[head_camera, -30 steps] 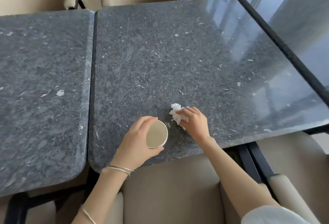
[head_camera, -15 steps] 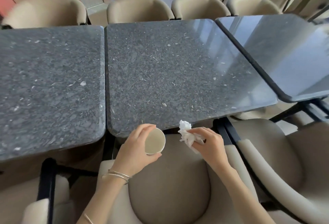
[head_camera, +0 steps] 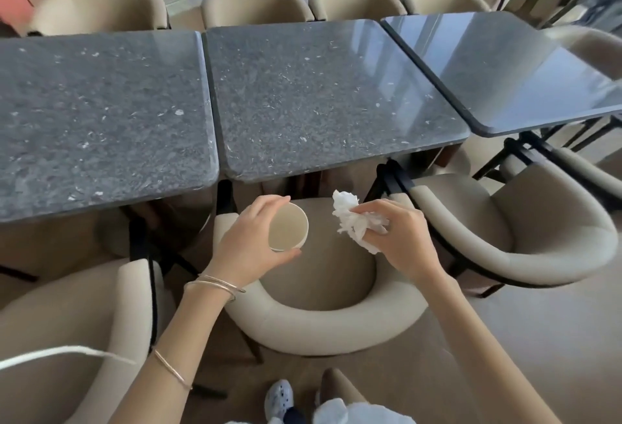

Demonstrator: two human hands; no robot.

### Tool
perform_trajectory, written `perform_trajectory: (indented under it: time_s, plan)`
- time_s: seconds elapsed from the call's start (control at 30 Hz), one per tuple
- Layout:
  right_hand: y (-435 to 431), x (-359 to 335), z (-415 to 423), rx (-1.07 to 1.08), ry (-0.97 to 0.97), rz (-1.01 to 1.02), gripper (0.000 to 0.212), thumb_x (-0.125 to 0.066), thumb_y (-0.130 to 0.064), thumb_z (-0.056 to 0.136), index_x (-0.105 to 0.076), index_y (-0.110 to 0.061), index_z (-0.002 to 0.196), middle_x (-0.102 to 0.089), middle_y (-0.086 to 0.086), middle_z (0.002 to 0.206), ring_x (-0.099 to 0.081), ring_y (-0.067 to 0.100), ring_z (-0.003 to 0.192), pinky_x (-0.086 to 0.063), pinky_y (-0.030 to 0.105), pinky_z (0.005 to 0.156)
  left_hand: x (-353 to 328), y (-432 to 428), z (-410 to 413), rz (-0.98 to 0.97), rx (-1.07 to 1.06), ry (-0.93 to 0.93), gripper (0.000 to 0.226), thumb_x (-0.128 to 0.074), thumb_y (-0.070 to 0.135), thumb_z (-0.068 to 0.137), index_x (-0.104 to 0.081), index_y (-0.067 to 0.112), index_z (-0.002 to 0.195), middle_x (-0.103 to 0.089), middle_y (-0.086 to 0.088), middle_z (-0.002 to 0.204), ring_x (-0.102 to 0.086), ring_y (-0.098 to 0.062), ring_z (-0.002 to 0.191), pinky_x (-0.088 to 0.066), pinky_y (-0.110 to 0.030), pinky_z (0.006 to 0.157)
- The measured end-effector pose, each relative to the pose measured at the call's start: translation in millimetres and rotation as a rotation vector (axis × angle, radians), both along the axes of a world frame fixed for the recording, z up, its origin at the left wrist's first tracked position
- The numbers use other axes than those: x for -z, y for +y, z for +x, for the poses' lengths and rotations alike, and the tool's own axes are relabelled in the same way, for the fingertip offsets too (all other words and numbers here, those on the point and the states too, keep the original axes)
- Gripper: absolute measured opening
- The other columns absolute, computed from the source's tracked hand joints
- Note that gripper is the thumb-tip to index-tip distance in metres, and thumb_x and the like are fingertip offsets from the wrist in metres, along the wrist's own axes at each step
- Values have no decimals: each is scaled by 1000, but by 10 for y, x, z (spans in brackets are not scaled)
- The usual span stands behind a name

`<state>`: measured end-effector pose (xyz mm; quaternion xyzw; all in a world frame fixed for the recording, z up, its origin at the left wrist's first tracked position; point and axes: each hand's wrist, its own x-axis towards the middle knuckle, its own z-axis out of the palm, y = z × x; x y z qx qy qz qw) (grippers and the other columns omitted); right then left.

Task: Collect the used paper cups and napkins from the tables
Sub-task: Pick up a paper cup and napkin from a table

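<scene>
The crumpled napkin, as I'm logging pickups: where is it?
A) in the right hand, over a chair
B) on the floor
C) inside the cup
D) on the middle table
A: the right hand pinches the crumpled napkin above the chair, apart from the paper cup in the left hand.

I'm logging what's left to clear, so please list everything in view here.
paper cup: one, white, beige inside, held above the middle chair seat
napkin: one, white, crumpled, held beside the cup
tables: three, dark speckled grey, in a row ahead
chairs: at least eight, beige, around the tables
bangles: three, metal, on the left arm
left grip: one, round the paper cup
right grip: one, pinching the napkin
</scene>
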<state>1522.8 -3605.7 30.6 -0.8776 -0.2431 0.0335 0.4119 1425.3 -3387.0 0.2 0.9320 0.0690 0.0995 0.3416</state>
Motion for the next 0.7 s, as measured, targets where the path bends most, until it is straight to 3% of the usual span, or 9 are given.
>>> perform_trajectory:
  time_s: [0.13,0.3,0.57,0.7]
  plan:
    - [-221,11,-310,-33,17,43,31,-77,-6,67,-72,-25,91,-67,-13,87,-61,6,81,-53,34,69,48,-231,-402,18,-50,-31,81,-82,40,62,-44,24,132,-43,14,130,-47,-9,112,-42,-26,89]
    - [-431,151,-589,-155,64,38,34,-77,-5,68,-69,-31,89,-67,-16,88,-60,2,81,-50,21,66,162,-527,-921,7,-173,-25,80,-81,41,62,-44,25,131,-45,12,129,-47,-9,114,-46,-30,89]
    - [-536,326,-1018,-533,49,-35,32,-77,-2,66,-71,-22,90,-68,-1,81,-60,16,72,-52,40,63,299,-1187,-1969,-55,-513,22,79,-81,42,63,-42,28,130,-41,16,128,-46,-5,112,-43,-26,89]
    - [-346,288,-1293,-749,23,-53,29,-78,-4,67,-72,-19,90,-70,2,81,-61,15,72,-51,33,65,286,-1440,-2583,-64,-709,48,81,-81,43,61,-42,29,131,-40,19,130,-45,-3,114,-37,-22,90]
